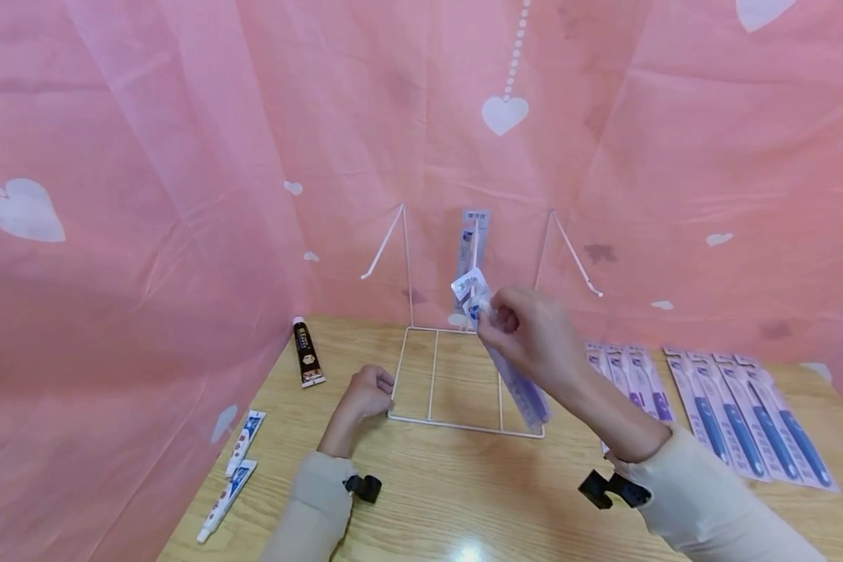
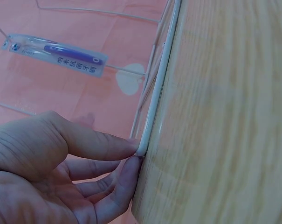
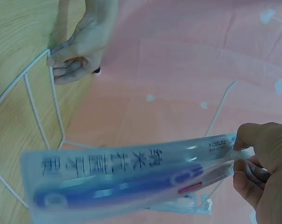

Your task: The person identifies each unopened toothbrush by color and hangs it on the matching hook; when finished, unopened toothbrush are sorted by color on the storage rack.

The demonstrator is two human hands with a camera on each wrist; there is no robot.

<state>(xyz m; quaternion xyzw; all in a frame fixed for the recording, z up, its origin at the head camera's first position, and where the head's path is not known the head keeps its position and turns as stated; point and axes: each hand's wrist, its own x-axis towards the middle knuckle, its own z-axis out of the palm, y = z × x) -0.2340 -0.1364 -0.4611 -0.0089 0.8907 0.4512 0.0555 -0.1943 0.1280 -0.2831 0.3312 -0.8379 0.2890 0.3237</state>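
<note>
A white wire rack (image 1: 464,427) stands on the wooden table with prongs sticking out toward me. My left hand (image 1: 367,392) pinches the left side of its base near the front corner; thumb and finger close on the wire (image 2: 152,114) in the left wrist view. My right hand (image 1: 537,336) pinches a packaged purple toothbrush (image 3: 117,182) near its card end, which overlaps the front of the middle prong. The pack slants down over the base. Behind it, another packaged toothbrush (image 1: 474,226) hangs on that same prong.
Packs of purple toothbrushes (image 1: 639,375) and several blue toothbrushes (image 1: 745,414) lie on the right. A black toothpaste tube (image 1: 307,351) and two white tubes (image 1: 228,499) lie on the left. Bare prongs (image 1: 382,246) flank the middle one. A pink curtain (image 1: 351,117) hangs behind.
</note>
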